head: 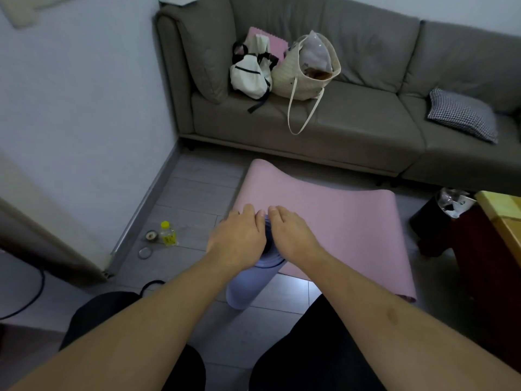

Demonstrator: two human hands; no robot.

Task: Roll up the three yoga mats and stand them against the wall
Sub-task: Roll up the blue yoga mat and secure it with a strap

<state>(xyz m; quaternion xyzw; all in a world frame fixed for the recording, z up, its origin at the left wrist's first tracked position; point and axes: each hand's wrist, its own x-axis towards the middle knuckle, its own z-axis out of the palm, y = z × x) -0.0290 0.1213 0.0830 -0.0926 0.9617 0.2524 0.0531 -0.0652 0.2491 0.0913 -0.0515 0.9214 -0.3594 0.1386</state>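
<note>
A rolled lavender yoga mat [244, 289] stands nearly upright on the tiled floor between my knees. My left hand [238, 239] and my right hand [291, 237] hold its top end from either side, fingers curled over the far rim, so only a strip of the spiral end shows between them. A pink yoga mat [338, 221] lies unrolled and flat on the floor behind the roll, reaching toward the sofa. No third mat is in view.
A grey sofa [352, 122] carries a white backpack [251, 74], a cream tote bag [307, 71] and a checked cushion [462, 114]. The white wall [84, 108] runs along the left, with a yellow-capped bottle [167, 234] near it. A black bin [434, 215] and wooden table [501, 221] stand right.
</note>
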